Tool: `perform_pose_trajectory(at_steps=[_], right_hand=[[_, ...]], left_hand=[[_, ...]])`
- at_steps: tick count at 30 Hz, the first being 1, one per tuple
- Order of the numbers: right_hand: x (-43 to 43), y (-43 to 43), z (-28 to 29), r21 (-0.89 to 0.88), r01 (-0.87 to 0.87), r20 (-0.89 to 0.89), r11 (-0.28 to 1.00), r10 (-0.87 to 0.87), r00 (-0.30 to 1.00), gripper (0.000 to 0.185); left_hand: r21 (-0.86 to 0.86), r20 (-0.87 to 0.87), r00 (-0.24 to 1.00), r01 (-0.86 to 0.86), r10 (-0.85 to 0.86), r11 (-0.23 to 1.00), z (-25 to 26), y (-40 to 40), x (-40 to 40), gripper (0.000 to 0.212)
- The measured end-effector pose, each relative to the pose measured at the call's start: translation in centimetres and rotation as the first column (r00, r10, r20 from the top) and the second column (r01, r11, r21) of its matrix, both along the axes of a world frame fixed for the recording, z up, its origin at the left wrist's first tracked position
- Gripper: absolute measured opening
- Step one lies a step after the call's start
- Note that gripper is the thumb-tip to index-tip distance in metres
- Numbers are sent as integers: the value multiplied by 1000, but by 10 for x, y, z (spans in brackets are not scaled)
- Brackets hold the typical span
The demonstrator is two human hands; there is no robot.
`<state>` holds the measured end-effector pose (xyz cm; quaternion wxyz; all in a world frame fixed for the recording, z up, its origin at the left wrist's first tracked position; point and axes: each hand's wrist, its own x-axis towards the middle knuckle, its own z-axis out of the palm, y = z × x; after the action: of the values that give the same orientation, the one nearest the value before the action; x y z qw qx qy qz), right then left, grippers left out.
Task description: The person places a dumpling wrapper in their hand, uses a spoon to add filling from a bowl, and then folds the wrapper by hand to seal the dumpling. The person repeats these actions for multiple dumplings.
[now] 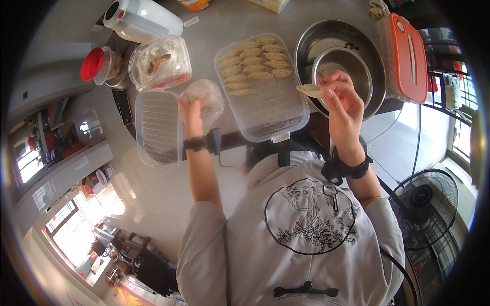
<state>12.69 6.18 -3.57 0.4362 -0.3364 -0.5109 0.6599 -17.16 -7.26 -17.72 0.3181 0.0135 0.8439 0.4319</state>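
Note:
Between the thumb and fingers of my right hand (342, 105) is a folded, crimped dumpling (311, 91), held up near the rim of a small steel bowl (365, 70). My left hand (192, 109) grips a clear plastic bag (216, 105) with pale dough (204, 98) inside, and some fingers are hidden by the bag. Between the hands lies a translucent plastic tray (264, 111). Rows of raw dumplings (251, 61) fill its far part, while its near part shows a floury bottom.
Left of the bag stand a tub of flour (180, 57) with a wooden spoon (159, 63) and a ribbed plastic lid (159, 126) overhanging the edge. A large steel basin (377, 46) holds the small bowl. Beyond are an orange-lidded box (411, 57) and a fan (423, 206).

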Motion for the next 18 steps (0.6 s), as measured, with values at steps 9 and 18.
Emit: perform_pose_trajectory(at_steps=[9,18], right_hand=[[7,-2,6,-14,33,7,999,-33,999,9],[11,-3,3,-22,46,-7,999,-46,999,9]], left_hand=[[-8,-251,968,22,-24,1000,-15,-20,4,50],[-565,-734,289,244,-615,788,1,-12,44,35]])
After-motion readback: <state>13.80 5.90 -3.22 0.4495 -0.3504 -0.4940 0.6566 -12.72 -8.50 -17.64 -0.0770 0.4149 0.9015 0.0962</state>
